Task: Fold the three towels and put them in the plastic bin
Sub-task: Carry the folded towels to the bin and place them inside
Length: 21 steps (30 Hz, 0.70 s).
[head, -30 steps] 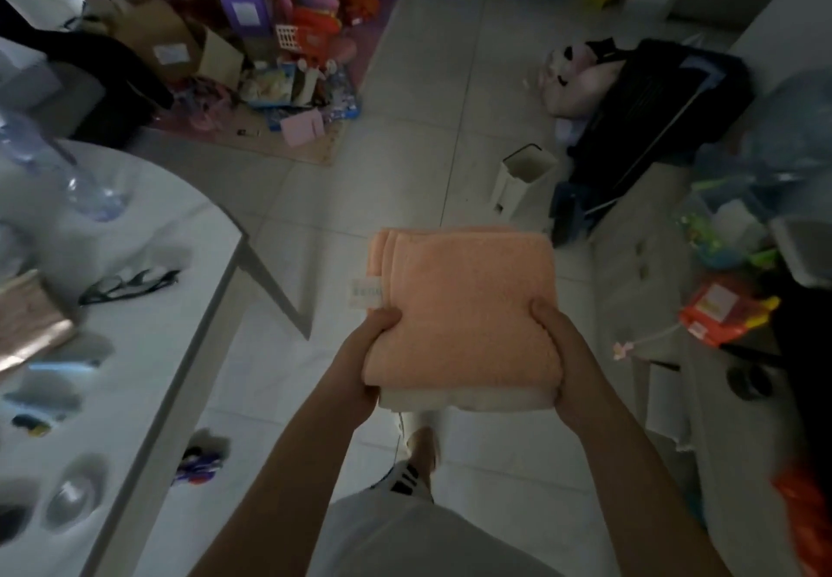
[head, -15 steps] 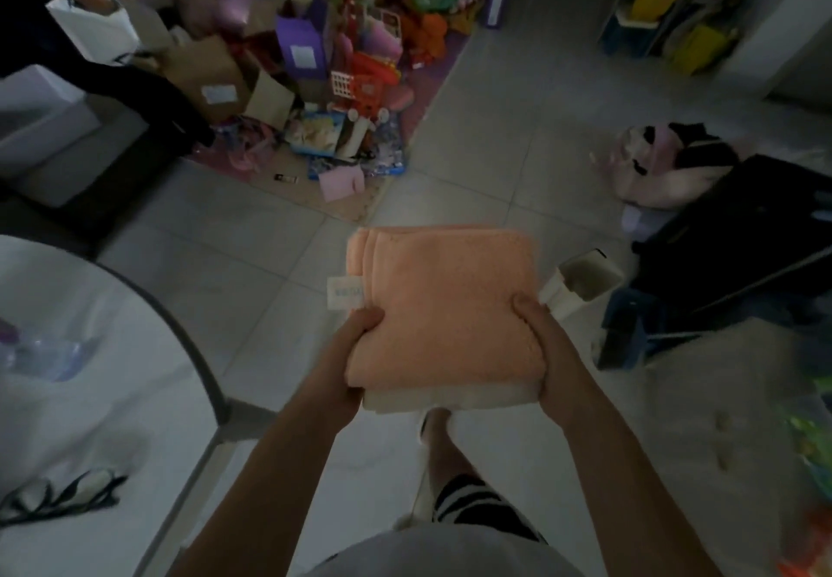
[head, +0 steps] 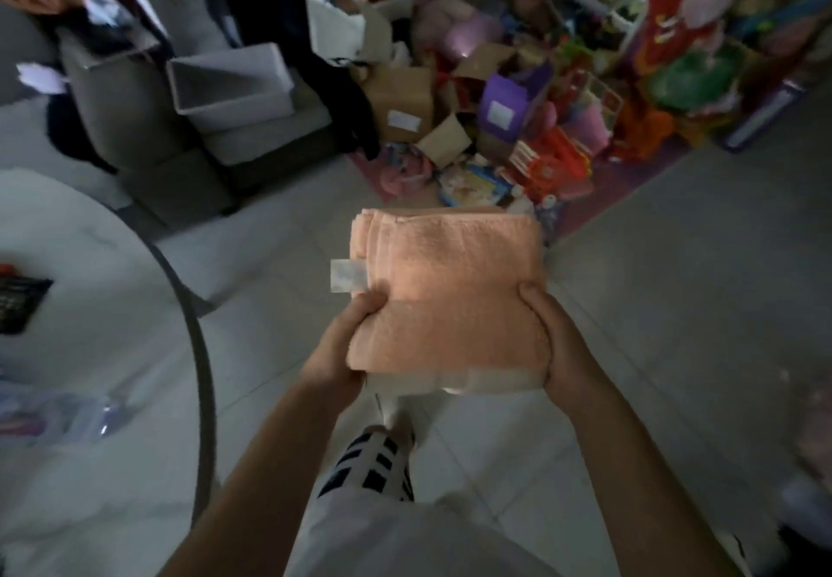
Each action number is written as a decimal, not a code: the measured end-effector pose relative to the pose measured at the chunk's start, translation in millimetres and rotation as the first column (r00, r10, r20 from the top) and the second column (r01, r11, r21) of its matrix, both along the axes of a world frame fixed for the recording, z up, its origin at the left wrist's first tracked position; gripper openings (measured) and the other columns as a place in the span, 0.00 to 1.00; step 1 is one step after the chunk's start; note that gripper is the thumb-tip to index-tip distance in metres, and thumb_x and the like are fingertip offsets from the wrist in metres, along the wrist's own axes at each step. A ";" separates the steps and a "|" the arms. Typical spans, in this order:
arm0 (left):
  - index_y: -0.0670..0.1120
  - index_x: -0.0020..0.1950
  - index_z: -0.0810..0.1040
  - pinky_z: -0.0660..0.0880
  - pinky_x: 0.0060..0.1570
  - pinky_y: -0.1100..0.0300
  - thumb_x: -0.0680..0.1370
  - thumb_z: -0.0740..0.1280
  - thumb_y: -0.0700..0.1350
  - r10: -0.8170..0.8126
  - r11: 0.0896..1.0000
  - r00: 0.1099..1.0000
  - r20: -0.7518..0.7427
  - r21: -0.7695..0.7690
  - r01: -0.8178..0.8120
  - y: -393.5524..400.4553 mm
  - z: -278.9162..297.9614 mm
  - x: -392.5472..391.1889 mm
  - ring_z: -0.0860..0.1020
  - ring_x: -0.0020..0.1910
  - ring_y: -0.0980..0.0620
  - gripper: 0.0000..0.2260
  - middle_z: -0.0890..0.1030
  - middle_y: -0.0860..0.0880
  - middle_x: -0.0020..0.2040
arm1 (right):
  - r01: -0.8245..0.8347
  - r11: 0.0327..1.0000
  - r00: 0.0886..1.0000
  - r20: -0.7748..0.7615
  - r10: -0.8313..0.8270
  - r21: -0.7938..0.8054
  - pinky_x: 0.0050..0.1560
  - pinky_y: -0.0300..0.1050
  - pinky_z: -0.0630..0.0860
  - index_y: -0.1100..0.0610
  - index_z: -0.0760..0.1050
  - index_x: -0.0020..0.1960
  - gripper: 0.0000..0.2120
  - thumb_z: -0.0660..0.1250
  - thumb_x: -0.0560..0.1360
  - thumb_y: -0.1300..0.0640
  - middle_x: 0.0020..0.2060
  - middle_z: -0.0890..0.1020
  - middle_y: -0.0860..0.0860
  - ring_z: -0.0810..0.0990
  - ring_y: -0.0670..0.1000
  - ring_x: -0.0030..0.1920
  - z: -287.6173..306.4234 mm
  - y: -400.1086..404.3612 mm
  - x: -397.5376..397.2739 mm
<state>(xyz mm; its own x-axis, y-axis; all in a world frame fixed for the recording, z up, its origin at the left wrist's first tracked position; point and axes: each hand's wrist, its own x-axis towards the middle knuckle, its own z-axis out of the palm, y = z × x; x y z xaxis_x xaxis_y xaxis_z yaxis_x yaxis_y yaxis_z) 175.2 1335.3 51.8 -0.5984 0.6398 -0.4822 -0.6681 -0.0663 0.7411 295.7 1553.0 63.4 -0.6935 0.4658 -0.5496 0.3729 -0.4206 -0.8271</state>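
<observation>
The left hand [head: 349, 342] and right hand [head: 556, 347] each clamp, thumb on top, one near corner of the folded towel stack [head: 450, 292], a peach towel above a pale one, held level over the tiled floor [head: 653, 306]. The white plastic bin [head: 234, 81] sits well ahead to the left on a grey seat [head: 135, 94]; its visible interior holds nothing.
</observation>
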 end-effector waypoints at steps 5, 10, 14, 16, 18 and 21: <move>0.41 0.68 0.74 0.81 0.45 0.53 0.74 0.67 0.54 0.156 0.987 0.987 0.032 -0.046 -0.155 30.2 -12.7 -125.9 0.83 0.53 0.42 0.26 0.84 0.39 0.56 | -0.133 0.991 0.990 -0.040 0.133 -0.002 0.60 0.60 0.77 0.51 0.77 0.64 0.26 0.68 0.71 0.38 0.59 0.83 0.54 0.82 0.57 0.59 -10.5 43.8 -158.3; 0.40 0.67 0.74 0.81 0.42 0.54 0.72 0.69 0.53 0.274 0.961 0.960 0.055 -0.061 -0.271 40.5 -6.5 -253.7 0.84 0.47 0.45 0.27 0.85 0.41 0.50 | -0.219 0.974 0.974 -0.068 0.216 -0.055 0.55 0.55 0.80 0.53 0.75 0.67 0.24 0.68 0.75 0.42 0.59 0.83 0.55 0.83 0.56 0.57 -1.4 60.5 -305.7; 0.40 0.64 0.76 0.81 0.40 0.55 0.74 0.69 0.52 0.320 0.947 0.944 0.080 -0.005 -0.320 43.0 -9.4 -342.7 0.85 0.46 0.46 0.23 0.86 0.42 0.48 | -0.240 0.966 0.971 -0.036 0.238 -0.098 0.64 0.62 0.75 0.54 0.74 0.68 0.29 0.69 0.70 0.41 0.60 0.82 0.57 0.81 0.58 0.59 5.0 68.7 -408.1; 0.41 0.64 0.76 0.81 0.40 0.55 0.73 0.69 0.53 0.345 0.939 0.935 0.085 -0.013 -0.345 44.7 -11.6 -388.3 0.85 0.46 0.45 0.23 0.86 0.42 0.49 | -0.288 0.951 0.958 -0.038 0.286 -0.111 0.63 0.60 0.76 0.51 0.75 0.66 0.30 0.72 0.68 0.40 0.59 0.83 0.55 0.82 0.57 0.59 2.6 72.3 -462.0; 0.42 0.63 0.76 0.81 0.40 0.54 0.73 0.69 0.52 0.376 0.926 0.923 0.083 -0.020 -0.376 45.4 -17.7 -436.2 0.85 0.46 0.45 0.22 0.86 0.42 0.49 | -0.342 0.931 0.940 -0.040 0.340 -0.123 0.61 0.58 0.77 0.49 0.79 0.61 0.28 0.74 0.65 0.39 0.57 0.84 0.55 0.83 0.57 0.58 -4.3 74.2 -520.3; 0.41 0.65 0.74 0.82 0.43 0.52 0.73 0.69 0.53 0.449 0.894 0.889 0.091 -0.038 -0.447 42.9 -22.4 -507.1 0.85 0.48 0.44 0.25 0.85 0.41 0.51 | -0.390 0.914 0.921 -0.049 0.387 -0.108 0.49 0.51 0.80 0.46 0.83 0.51 0.19 0.74 0.63 0.40 0.49 0.87 0.50 0.86 0.52 0.50 -19.3 75.1 -609.8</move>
